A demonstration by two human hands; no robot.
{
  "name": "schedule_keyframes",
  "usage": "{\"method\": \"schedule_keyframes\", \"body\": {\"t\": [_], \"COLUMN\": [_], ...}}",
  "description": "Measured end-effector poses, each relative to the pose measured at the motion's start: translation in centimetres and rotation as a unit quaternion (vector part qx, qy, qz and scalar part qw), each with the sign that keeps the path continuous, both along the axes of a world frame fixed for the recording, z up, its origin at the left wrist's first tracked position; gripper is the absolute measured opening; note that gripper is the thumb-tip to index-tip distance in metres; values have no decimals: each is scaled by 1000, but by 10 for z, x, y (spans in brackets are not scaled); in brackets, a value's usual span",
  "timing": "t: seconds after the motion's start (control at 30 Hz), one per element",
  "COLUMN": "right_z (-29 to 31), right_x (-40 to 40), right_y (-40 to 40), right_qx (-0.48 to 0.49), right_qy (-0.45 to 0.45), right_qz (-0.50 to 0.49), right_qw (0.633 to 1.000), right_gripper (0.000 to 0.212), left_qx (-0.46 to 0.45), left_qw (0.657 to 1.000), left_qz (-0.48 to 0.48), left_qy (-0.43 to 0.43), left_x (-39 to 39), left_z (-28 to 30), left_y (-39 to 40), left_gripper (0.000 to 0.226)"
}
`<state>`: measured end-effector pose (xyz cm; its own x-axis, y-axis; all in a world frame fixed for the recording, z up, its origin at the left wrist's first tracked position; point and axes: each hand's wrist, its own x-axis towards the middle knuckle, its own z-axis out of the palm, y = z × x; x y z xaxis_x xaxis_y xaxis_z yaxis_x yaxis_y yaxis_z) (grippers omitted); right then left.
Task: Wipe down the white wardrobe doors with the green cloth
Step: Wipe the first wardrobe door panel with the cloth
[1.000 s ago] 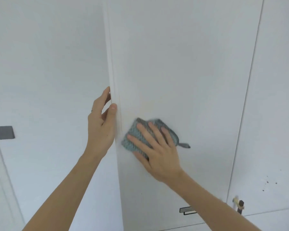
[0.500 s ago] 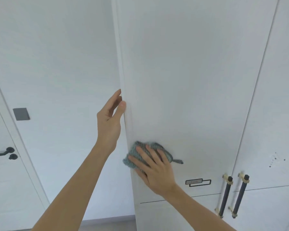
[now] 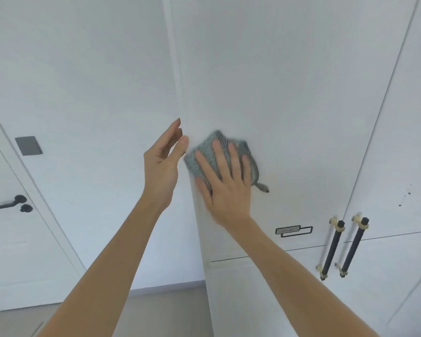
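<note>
The white wardrobe door (image 3: pixel 289 93) fills the centre of the view. My right hand (image 3: pixel 225 188) lies flat on the grey-green cloth (image 3: pixel 199 161) with fingers spread, pressing it against the door close to its left edge. A small loop tag (image 3: pixel 263 187) hangs from the cloth's lower right corner. My left hand (image 3: pixel 162 169) is at the door's left edge (image 3: pixel 180 93), fingers straight, thumb tip touching the edge beside the cloth.
A second wardrobe door (image 3: pixel 404 117) with dark specks stands to the right. Two black bar handles (image 3: pixel 343 246) sit at the seam between the doors. A small label (image 3: pixel 293 231) is below the cloth. At left are a room door with a black lever (image 3: pixel 7 203) and a grey wall switch (image 3: pixel 28 145).
My right hand has slid the cloth down the door and then back up toward the left hand. The view has tilted lower, bringing the handles and floor into sight.
</note>
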<state>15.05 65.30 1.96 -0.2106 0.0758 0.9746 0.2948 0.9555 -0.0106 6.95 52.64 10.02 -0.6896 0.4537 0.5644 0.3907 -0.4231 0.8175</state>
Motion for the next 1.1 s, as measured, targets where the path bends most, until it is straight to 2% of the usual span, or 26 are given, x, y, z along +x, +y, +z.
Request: {"method": "schedule_keyframes", "body": {"t": [0.13, 0.2, 0.3, 0.47, 0.53, 0.63, 0.73, 0.8, 0.9, 0.97, 1.03, 1.1], "right_z": [-176, -216, -194, -77, -60, -114, -208, -240, -239, -223, -200, -180], "right_x": [13, 19, 16, 2, -8, -17, -9, 0, 13, 26, 40, 47], "right_y": [-11, -10, 1, 0, -7, -15, -18, -13, 7, 31, 58, 75], "right_qx": [-47, -62, -37, -40, -70, -99, -109, -116, -70, -79, -145, -244], "right_qy": [-107, -135, -129, 5, 38, 48, -12, -43, -56, -20, 60, 148], "right_qz": [22, 24, 10, -18, -37, -28, -11, -3, -4, -36, -86, -116], "right_qw": [993, 989, 991, 999, 996, 994, 994, 992, 996, 996, 984, 951], "right_gripper": [40, 38, 39, 50, 51, 51, 50, 50, 52, 50, 53, 56], "left_qx": [-33, -47, -58, -51, -50, -49, -44, -36, -21, -13, -6, -6], "left_qw": [999, 999, 998, 998, 998, 998, 998, 999, 999, 1000, 1000, 999], "left_qz": [-17, -21, -28, -27, -32, -29, -31, -27, -17, -7, 6, 9], "left_qy": [11, 9, 1, -7, -5, 2, 17, 29, 28, 24, 30, 38], "left_x": [-3, -3, -2, -2, -2, -4, -10, -13, -10, -6, -3, -1], "left_z": [-35, -57, -76, -80, -81, -84, -87, -87, -93, -97, -98, -97], "left_y": [-2, -6, -9, -9, -8, -8, -6, -5, -1, 3, 5, 7], "left_gripper": [57, 59, 59, 52, 52, 49, 48, 47, 49, 50, 49, 45]}}
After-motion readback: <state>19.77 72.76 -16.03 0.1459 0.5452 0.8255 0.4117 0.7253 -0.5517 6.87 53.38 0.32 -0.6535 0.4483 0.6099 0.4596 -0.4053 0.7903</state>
